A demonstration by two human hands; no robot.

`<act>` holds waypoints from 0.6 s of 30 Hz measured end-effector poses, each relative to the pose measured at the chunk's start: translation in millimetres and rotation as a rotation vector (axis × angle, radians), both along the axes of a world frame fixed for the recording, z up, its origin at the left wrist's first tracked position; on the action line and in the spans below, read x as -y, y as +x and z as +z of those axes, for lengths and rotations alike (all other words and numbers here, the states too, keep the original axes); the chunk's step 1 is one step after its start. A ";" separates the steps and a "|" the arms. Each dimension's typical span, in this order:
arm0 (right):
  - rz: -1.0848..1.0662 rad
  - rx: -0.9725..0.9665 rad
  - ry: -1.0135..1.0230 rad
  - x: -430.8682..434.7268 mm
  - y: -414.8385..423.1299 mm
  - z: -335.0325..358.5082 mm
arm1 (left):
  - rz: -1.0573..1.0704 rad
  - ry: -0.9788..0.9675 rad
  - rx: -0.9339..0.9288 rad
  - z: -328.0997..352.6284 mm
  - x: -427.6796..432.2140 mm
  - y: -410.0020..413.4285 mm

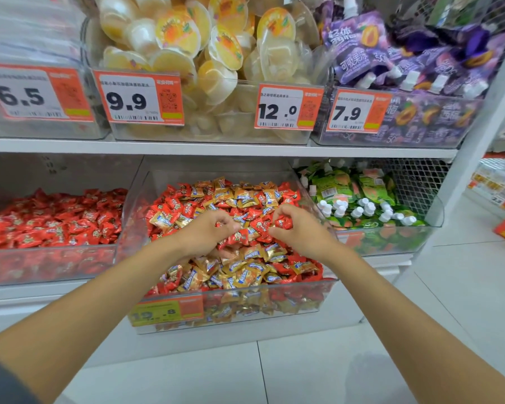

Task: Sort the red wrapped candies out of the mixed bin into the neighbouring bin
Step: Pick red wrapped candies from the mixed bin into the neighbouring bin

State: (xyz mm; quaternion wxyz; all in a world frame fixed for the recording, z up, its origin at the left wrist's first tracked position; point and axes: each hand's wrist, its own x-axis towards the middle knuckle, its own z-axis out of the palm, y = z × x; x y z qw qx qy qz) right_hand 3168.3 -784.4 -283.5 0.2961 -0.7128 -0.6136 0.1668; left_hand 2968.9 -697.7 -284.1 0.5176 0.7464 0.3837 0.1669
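The neighbouring bin (50, 258) sits at my far left, its clear front wall low and its top open, filled with red wrapped candies (56, 223) only. Its right wall stands just beside the left wall of the mixed bin (129, 217), so the two rims are close neighbours. Above both, the shelf board (216, 148) leaves a wide gap over the piles for reaching in. A yellow and orange price tag (166, 312) hangs on the mixed bin's front.

My left forearm reaches in over the front rim, and my left hand (207, 231) lies palm down on the middle of the pile. Its fingers (226, 221) are curled downward with a scrap of red wrapper showing among them; whether they grasp it or merely rest there, I cannot tell. Around it lie gold wrapped candies (245, 275) mixed with red ones.

My right arm comes in from the right, the right hand (298, 228) raised slightly over the pile, near my left. Its thumb and bent fingers pinch one red candy (283, 222).

Just beside the mixed bin's right wall stands the green pouch bin (391, 237).
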 end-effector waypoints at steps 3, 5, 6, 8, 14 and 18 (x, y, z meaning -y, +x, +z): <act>0.036 0.104 -0.047 -18.7 -5.2 -14.0 | 0.134 -0.048 0.086 -1.0 -13.9 -12.2; 0.041 0.160 -0.066 -26.2 -5.5 -18.8 | 0.190 -0.081 0.147 -3.1 -21.6 -18.7; 0.037 0.164 -0.057 -28.8 -4.3 -20.1 | 0.203 -0.063 0.143 -3.1 -23.9 -20.7; 0.020 0.132 -0.022 -32.6 0.1 -21.1 | 0.202 0.004 0.109 -4.6 -28.7 -21.8; -0.015 -0.205 0.044 -25.7 4.3 -9.2 | 0.200 0.031 0.086 -6.0 -35.0 -13.1; 0.017 -0.294 0.008 -13.0 6.8 6.2 | 0.148 0.057 0.092 -6.8 -36.0 -2.6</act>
